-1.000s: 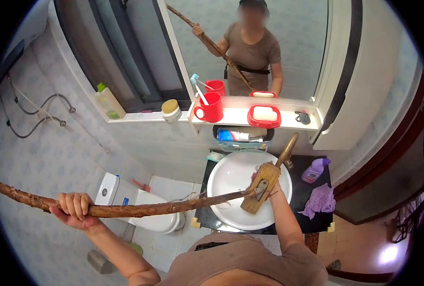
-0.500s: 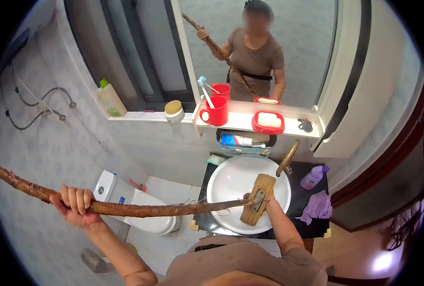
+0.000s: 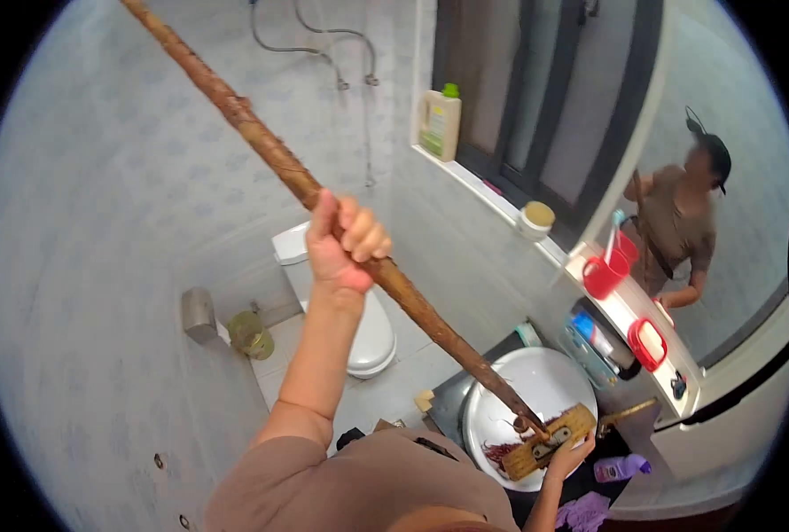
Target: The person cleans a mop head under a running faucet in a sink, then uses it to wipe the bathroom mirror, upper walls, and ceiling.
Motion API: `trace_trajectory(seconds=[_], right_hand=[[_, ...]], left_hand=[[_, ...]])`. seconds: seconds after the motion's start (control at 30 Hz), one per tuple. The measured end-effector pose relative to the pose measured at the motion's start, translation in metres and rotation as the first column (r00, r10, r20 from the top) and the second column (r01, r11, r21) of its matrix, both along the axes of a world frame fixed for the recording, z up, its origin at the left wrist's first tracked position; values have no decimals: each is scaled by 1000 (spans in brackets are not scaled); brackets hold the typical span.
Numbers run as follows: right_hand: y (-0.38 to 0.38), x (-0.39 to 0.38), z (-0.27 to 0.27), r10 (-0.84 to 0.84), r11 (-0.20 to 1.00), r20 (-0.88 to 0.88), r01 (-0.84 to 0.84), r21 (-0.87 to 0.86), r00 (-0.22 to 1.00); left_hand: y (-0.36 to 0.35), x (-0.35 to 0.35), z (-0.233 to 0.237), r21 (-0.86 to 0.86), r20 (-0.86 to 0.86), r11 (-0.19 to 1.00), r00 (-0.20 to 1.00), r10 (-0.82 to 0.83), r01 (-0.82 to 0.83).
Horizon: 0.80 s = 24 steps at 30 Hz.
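Note:
My left hand grips a long rough brown stick near its middle; the stick runs from the upper left down to the white sink. My right hand holds a wooden block with a metal blade at the stick's lower end, over the basin. Reddish-brown shavings lie in the basin beside the block.
A white toilet stands below the stick. A shelf holds a red cup with toothbrushes and a red soap dish. A mirror reflects me. A purple bottle and cloth lie by the sink.
The view has swung left and tilted. The stick's far end has risen from nearly level to steeply raised, my left hand going up with it. Shavings now show in the basin.

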State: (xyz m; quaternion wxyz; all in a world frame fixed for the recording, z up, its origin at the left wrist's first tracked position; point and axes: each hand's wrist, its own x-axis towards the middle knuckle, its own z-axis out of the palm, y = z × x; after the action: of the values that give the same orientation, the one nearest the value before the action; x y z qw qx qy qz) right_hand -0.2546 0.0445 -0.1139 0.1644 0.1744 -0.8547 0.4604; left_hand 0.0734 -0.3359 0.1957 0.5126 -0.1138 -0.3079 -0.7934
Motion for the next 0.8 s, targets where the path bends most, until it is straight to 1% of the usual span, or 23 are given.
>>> trace_trajectory(seconds=[0.07,0.13,0.17,0.2,0.23,0.27,0.3,0.37,0.4,0.47,0.5,0.53,0.6,0.63,0.7,0.73,0.8], right_hand=[[-25,48,54,113,991,-245,-91,101,963],[-49,92,112,274,959,-389,-222,174,879],[-54,103,120,354,927,-393,-263,267,849],[-57,114,131,506,858,-280,-443,259,816],[-61,129,149,611,786,-149,-572,234,778],[-65,142,165,701,703,-21,-686,190,713],[-69,150,173,701,704,-31,-685,186,712],[-79,161,183,745,625,-94,-642,444,660],[-83,161,182,746,627,-105,-640,443,658],[-92,160,175,708,626,-67,-581,520,703],[-99,166,181,656,690,-169,-494,529,735],[-102,165,177,658,688,-171,-493,533,733],[-104,159,170,567,747,-129,-441,498,814],[-105,156,171,556,794,-225,-430,430,800],[-96,158,178,575,769,-234,-420,482,784],[-95,160,194,582,750,-225,-410,518,782],[-89,166,210,582,747,-208,-415,520,786]], left_hand=[[5,5,-7,31,-3,1000,1000,6,-6],[8,7,-13,31,11,999,1000,5,-5],[9,8,-16,22,6,1000,1000,18,-18],[11,8,-17,56,22,998,999,28,-29],[12,9,-19,88,39,995,999,34,-37],[12,10,-20,78,36,996,999,36,-39],[12,9,-20,90,34,995,999,38,-41],[10,11,-20,102,31,994,998,47,-50],[12,13,-20,93,23,994,999,49,-51],[14,19,-21,129,30,989,998,63,-66],[11,18,-18,140,28,988,998,53,-56],[12,20,-20,143,24,988,998,55,-58],[17,24,-22,205,34,976,997,67,-73],[18,26,-24,218,33,973,997,72,-77],[21,29,-27,190,1,982,1000,19,-19],[15,25,-16,211,22,977,1000,13,-18],[14,26,-9,179,3,983,999,-48,47]])
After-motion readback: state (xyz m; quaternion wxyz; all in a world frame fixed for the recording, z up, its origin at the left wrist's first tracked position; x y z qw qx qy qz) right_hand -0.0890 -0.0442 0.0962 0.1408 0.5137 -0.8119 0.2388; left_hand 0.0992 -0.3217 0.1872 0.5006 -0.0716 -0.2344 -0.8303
